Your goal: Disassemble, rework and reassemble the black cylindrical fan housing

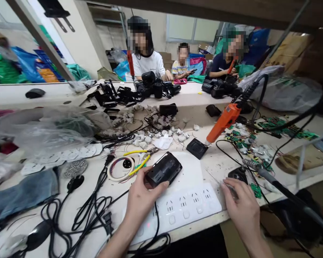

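Note:
My left hand is closed around one end of a black plastic housing, thumb on the near edge and fingers underneath. The housing is tilted above the white power strip. At the right end of the strip, my right hand is closed on a thin metal tool with its slim tip pointing up and left. My palm hides most of this tool, so its kind is unclear. A black square plastic part lies beyond, close under the tip of an orange electric screwdriver.
Yellow-handled pliers lie by a tape roll. Black cables tangle at left. A soldering iron slants in at right, near green circuit boards. Small white parts cover the back; several people sit across.

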`<state>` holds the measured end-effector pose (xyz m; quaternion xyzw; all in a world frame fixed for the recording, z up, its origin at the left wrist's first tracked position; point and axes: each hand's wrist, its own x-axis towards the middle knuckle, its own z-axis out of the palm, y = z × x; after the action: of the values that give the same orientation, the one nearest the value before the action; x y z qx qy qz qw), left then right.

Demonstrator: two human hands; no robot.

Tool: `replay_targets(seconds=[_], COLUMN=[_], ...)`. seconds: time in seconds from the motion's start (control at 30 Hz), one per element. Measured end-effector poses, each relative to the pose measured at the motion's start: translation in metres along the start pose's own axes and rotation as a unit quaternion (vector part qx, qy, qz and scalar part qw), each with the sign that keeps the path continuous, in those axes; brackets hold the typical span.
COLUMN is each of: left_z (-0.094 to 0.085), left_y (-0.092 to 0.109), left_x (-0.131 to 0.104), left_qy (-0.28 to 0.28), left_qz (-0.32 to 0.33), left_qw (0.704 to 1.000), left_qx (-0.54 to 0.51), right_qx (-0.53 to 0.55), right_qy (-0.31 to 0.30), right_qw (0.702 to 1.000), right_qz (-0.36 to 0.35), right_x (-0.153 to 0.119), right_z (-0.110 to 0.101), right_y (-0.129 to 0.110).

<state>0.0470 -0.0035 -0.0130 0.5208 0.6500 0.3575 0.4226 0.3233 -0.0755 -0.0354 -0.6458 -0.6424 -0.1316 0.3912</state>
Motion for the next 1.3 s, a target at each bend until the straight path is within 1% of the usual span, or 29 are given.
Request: replay_targets(seconds=[0.07,0.17,0.27,0.33,0.4,0.47,0.53,0.6,0.67,0.77,0.93,1.03,1.07,1.13,1.2,1.3], left_z=[0.0,0.001,0.001,0.001,0.001,0.003,0.005,0.008,0.01,0.013,0.016,0.018,0.017,0.015,0.011,0.002], left_y=[0.0,0.0,0.002,0.003,0.003,0.001,-0.004,-0.009,-0.012,-0.015,-0.019,-0.025,-0.027,-0.03,-0.031,-0.029], left_x=[0.0,0.001,0.001,0.001,0.001,0.003,0.007,0.012,0.016,0.016,0.012,0.014,0.015,0.017,0.019,0.019], left_qy=[-0.002,-0.011,-0.014,-0.008,-0.004,-0.003,0.005,0.023,0.04,0.044,-0.008,-0.017,-0.028,-0.068,-0.109,-0.134], left_qz=[0.003,-0.005,-0.025,-0.034,-0.036,-0.038,-0.043,-0.051,-0.049,-0.035,-0.025,-0.03,-0.036,-0.049,-0.057,-0.062], left_qw=[1.0,0.998,0.993,0.99,0.986,0.983,0.977,0.969,0.963,0.965,0.965,0.956,0.949,0.927,0.912,0.915], left_qx=[-0.01,-0.057,-0.111,-0.139,-0.16,-0.179,-0.207,-0.242,-0.26,-0.257,-0.261,-0.291,-0.313,-0.367,-0.392,-0.374], right_qx=[-0.003,0.017,0.069,0.117,0.161,0.179,0.166,0.147,0.142,0.167,0.163,0.17,0.177,0.197,0.226,0.265], right_qy=[-0.002,-0.014,-0.046,-0.077,-0.129,-0.22,-0.318,-0.39,-0.428,-0.441,-0.433,-0.414,-0.404,-0.393,-0.397,-0.415], right_qw=[1.0,1.0,0.997,0.99,0.979,0.959,0.933,0.908,0.891,0.88,0.878,0.889,0.893,0.895,0.887,0.87], right_qz=[-0.013,-0.013,0.001,0.004,-0.006,-0.014,0.004,0.033,0.05,0.061,0.125,0.1,0.089,0.072,0.064,0.04], right_x=[0.003,0.009,0.018,0.026,0.035,0.045,0.057,0.068,0.078,0.089,0.095,0.095,0.095,0.095,0.097,0.103], right_z=[0.001,0.001,0.005,0.012,0.023,0.036,0.05,0.059,0.064,0.064,0.063,0.062,0.061,0.058,0.054,0.045], right_y=[0.003,-0.004,-0.022,-0.042,-0.066,-0.092,-0.113,-0.126,-0.131,-0.13,-0.13,-0.13,-0.129,-0.127,-0.123,-0.119])
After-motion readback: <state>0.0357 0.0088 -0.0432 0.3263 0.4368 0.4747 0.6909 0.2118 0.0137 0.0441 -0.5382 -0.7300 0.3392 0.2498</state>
